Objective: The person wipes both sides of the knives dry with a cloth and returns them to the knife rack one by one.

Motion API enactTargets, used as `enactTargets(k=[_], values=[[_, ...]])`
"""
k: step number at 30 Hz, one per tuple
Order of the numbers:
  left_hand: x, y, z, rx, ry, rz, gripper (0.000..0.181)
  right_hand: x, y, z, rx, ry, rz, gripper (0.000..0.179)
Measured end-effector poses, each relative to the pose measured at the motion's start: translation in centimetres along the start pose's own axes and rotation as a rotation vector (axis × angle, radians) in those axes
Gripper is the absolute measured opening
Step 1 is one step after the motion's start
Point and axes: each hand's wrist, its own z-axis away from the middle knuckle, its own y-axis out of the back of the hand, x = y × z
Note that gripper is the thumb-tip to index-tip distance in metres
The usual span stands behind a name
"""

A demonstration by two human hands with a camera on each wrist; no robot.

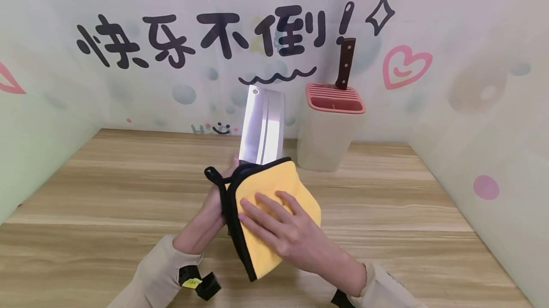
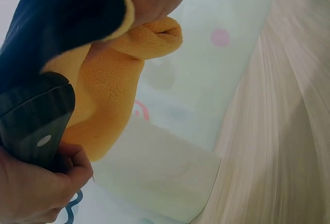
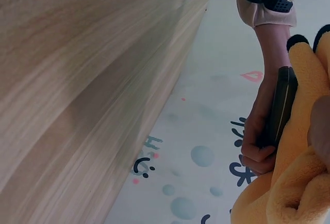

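Note:
A cleaver points up and away from me, its shiny broad blade (image 1: 261, 127) showing above a yellow cloth (image 1: 274, 179) with black edging. My left hand (image 1: 212, 210) grips the cleaver's dark handle (image 2: 38, 115); its curled fingers show in the left wrist view. My right hand (image 1: 291, 236) holds the cloth against the cleaver, its fingers spread over the yellow side. In the right wrist view, the cloth bunches around part of that hand. The cloth hides the lower blade and most of the handle in the head view.
Behind and to the right stands a white knife block (image 1: 323, 138) with a pink slotted top. A brown-handled knife (image 1: 345, 65) is in it. The wood-grain table (image 1: 107, 193) meets printed walls at the back and both sides.

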Motion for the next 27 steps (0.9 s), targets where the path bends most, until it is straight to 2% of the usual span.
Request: enactTargets(k=[4, 7, 9, 18, 22, 25, 27], values=[[0.4, 0.0, 0.2, -0.053, 0.018, 0.015, 0.041, 0.0, 0.0, 0.0, 0.011, 0.047, 0.02, 0.033], [0.8, 0.0, 0.4, -0.075, 0.062, 0.01, 0.043, -0.1, 0.0, 0.1, 0.014, 0.074, 0.034, 0.033], [1.0, 0.0, 0.5, -0.111, 0.099, 0.03, 0.045, -0.1, 0.1, 0.1, 0.015, 0.083, 0.039, 0.034], [1.8, -0.2, 0.6, -0.328, 0.141, 0.224, 0.049, -0.1, 0.2, 0.0, 0.03, 0.09, 0.036, 0.033], [2.0, -0.3, 0.6, -0.398, 0.153, 0.28, 0.05, -0.1, 0.4, -0.1, 0.027, 0.086, 0.033, 0.034], [2.2, -0.3, 0.6, -0.418, 0.168, 0.28, 0.052, 0.0, 0.5, -0.2, 0.031, 0.084, 0.032, 0.034], [2.2, -0.2, 0.5, -0.399, 0.178, 0.276, 0.053, 0.0, 0.5, -0.2, 0.036, 0.085, 0.03, 0.034]])
